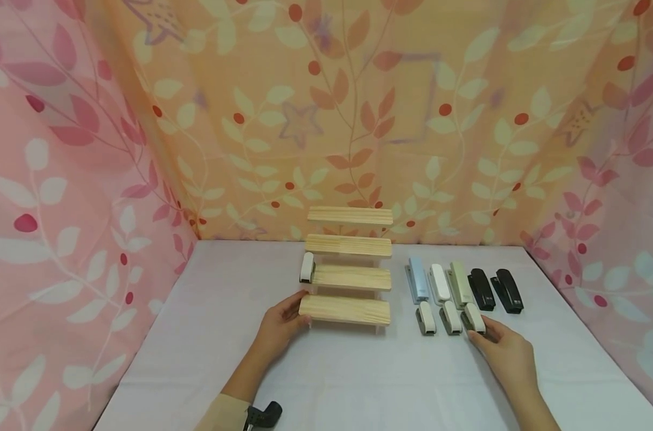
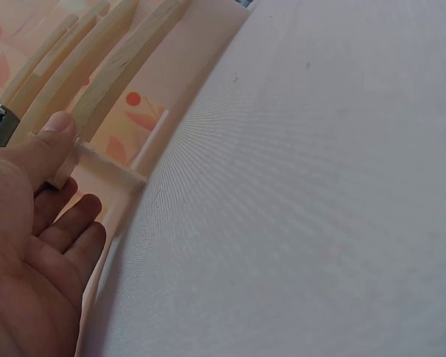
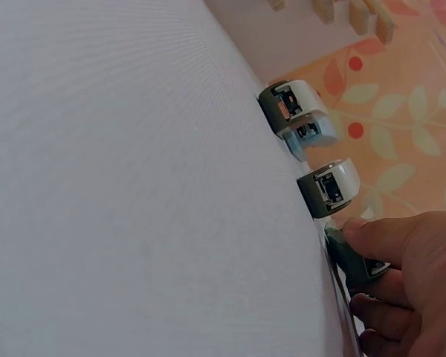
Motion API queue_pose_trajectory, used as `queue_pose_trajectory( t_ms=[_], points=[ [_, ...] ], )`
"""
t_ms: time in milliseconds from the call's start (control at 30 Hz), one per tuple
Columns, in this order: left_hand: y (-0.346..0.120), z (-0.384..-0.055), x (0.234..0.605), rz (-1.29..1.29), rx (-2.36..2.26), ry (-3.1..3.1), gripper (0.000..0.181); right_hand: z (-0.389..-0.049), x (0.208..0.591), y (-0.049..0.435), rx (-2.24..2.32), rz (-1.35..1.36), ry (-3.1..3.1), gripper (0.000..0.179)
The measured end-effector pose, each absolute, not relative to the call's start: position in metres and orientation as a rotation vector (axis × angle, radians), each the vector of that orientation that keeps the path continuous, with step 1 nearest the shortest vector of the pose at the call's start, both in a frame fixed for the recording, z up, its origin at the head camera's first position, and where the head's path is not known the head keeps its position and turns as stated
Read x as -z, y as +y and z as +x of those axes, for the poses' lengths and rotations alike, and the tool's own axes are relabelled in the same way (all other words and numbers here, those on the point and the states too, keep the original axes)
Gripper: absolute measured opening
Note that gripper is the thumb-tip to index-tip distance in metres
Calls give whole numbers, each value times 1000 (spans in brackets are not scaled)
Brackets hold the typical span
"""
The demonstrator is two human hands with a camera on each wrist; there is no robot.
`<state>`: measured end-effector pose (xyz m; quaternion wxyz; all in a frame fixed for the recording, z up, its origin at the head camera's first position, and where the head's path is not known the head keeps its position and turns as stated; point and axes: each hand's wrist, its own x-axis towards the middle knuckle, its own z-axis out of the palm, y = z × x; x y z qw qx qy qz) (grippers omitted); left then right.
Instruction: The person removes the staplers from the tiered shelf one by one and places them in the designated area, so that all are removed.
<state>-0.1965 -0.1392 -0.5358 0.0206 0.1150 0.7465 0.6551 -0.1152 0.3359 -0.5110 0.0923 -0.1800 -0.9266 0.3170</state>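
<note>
A stepped wooden rack (image 1: 348, 310) stands mid-table. My left hand (image 1: 276, 328) grips the left end of its lowest shelf; in the left wrist view the thumb (image 2: 56, 134) lies on the wood and the other fingers curl below. One small white stapler (image 1: 307, 267) sits at the left end of the second shelf from the bottom. On the right, my right hand (image 1: 512, 358) pinches a small white stapler (image 1: 473, 316) with a dark base, the rightmost of a front row of three. Its underside is partly hidden by the fingers in the right wrist view.
Behind the front row lie larger staplers: light blue (image 1: 418, 280), white (image 1: 440, 283), green (image 1: 459, 285) and two black ones (image 1: 482, 290). Two more small white staplers (image 1: 426, 318) stand left of the held one. Patterned curtains (image 1: 348, 120) enclose the white table (image 1: 358, 383).
</note>
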Motion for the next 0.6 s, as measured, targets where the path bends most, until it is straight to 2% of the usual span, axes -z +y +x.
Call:
queue_pose_trajectory(
  t_ms=[600],
  points=[
    [-139,-198,535,401,-2030,2317,73,-117,515,338,-794,-493,-2814,68]
  ],
)
